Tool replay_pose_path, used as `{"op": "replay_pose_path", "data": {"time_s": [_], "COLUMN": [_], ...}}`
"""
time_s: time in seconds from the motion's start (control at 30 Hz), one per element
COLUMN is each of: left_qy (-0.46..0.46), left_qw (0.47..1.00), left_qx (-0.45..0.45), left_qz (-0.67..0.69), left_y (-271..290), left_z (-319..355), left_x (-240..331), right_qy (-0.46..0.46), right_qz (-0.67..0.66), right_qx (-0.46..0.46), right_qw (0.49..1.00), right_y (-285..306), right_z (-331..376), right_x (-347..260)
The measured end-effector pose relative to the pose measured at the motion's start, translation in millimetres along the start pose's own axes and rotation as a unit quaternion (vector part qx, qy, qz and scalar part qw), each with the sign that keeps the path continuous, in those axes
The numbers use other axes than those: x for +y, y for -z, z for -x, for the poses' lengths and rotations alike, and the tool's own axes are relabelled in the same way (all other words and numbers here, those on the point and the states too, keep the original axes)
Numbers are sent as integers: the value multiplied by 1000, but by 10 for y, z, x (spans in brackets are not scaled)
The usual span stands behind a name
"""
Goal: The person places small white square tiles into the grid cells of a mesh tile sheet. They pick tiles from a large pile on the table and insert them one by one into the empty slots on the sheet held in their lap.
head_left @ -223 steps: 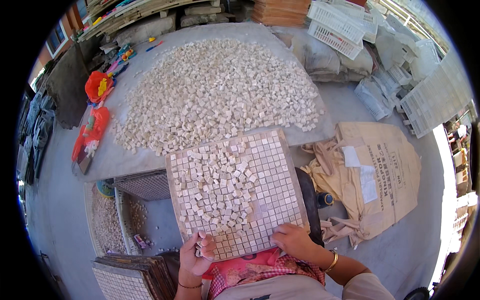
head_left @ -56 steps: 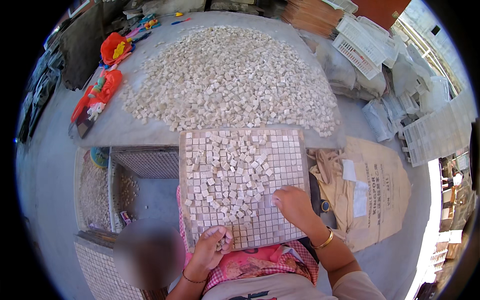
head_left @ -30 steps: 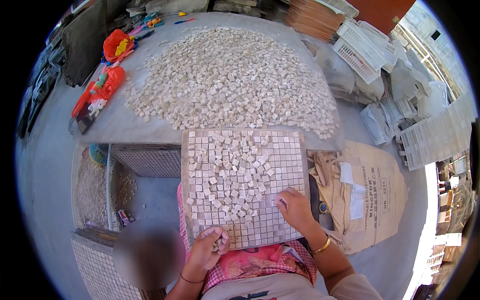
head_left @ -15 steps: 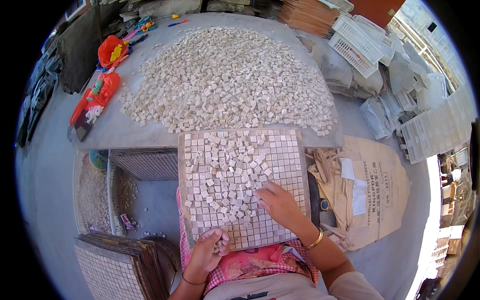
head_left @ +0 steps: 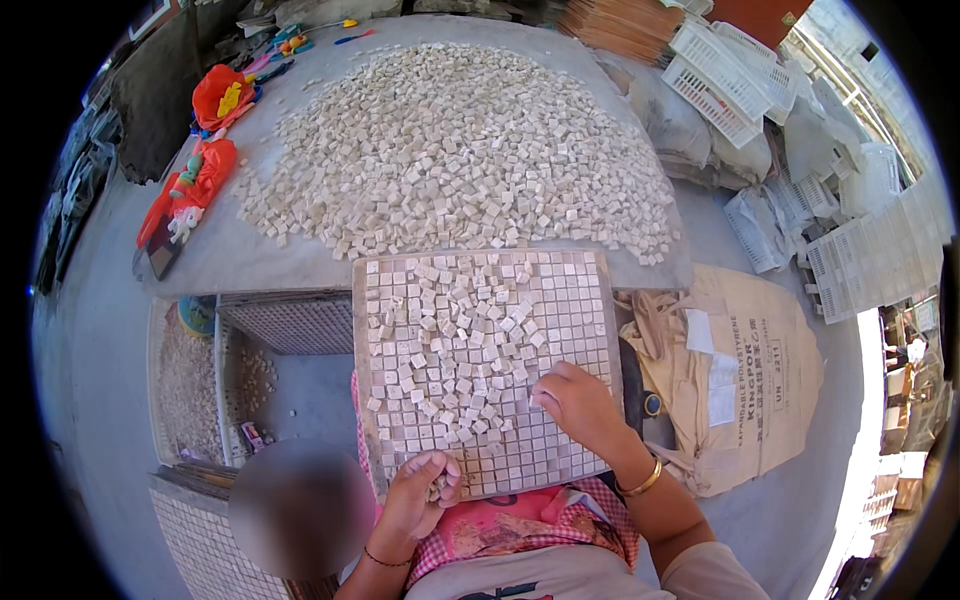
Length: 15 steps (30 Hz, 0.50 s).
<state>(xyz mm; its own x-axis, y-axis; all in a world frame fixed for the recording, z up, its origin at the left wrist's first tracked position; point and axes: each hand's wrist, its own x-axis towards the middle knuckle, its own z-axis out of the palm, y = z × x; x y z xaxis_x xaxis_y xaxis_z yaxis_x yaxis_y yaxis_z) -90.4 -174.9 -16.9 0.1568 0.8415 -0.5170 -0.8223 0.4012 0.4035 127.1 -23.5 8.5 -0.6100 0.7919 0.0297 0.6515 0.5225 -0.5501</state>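
Note:
On my lap rests a square grid board whose cells hold small pale stone tiles. Loose tiles lie heaped over its middle and upper left, while the right side shows neat rows. Over the right part of the board, my right hand has thumb and fingers pinched together; a bit of pale tile seems to show at the tips. My left hand is curled at the board's lower left edge, closed around several small tiles partly hidden by its fingers.
Beyond the board, a large pile of stone tiles covers a grey tabletop. Red bags with toys lie left. White plastic crates and a tan sack are on the right. Stacked tile boards stand lower left, partly behind a blurred round shape.
My right hand has moved slightly right over the board, its fingers drawn closer together. The left hand stays put. A blurred round shape has come in at lower left.

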Motion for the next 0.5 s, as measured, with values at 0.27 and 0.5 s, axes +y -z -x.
{"op": "replay_pose_path", "data": {"time_s": [0.27, 0.5], "left_qy": [-4, -6], "left_qw": [1000, 1000], "left_qx": [-8, -23], "left_qz": [8, 2], "left_y": [11, 9], "left_z": [23, 16], "left_x": [16, 17], "right_qy": [22, 48], "right_qz": [15, -9], "right_qx": [-41, 55], "right_qw": [999, 997], "right_y": [17, -8], "right_z": [-9, -171], "right_x": [50, -73]}}
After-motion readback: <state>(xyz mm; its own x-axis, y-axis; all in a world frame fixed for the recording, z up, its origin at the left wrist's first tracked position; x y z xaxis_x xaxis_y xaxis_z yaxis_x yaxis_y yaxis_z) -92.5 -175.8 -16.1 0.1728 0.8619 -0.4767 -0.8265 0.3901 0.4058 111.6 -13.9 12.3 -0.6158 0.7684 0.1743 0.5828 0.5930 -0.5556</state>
